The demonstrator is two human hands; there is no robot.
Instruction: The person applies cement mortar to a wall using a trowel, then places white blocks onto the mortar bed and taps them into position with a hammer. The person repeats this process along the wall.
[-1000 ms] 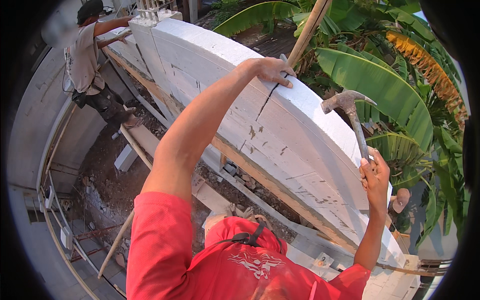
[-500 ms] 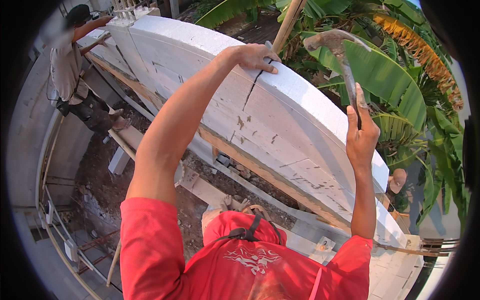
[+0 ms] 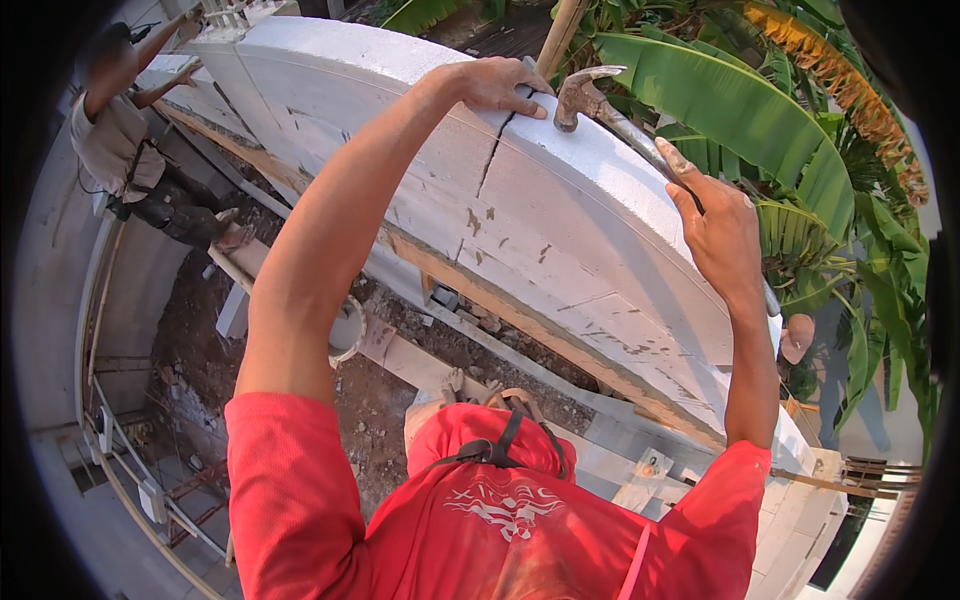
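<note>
My right hand [image 3: 718, 225] grips the handle of a worn claw hammer [image 3: 590, 98]. The hammer's head hangs low over the white top of a curved block wall [image 3: 640, 185], just right of my left hand. My left hand [image 3: 497, 84] is closed at the wall's top edge, thumb and fingers around a thin grey piece [image 3: 530, 66] whose tip sticks out above them. Most of that piece is hidden, so its kind cannot be told. Below this hand a dark, narrow gap [image 3: 492, 155] runs down between two blocks.
Another person [image 3: 125, 150] stands at the far left, hands at the wall. Below are a plank [image 3: 400, 358], a bucket [image 3: 346, 332] and rubble. A wooden pole [image 3: 562, 35] and banana leaves [image 3: 740, 110] rise behind the wall. Metal rods [image 3: 880, 470] jut out at right.
The hammer has swung down and left, from raised upright to slanting with its head near the wall top. My left hand stays at the gap. The view has shifted slightly.
</note>
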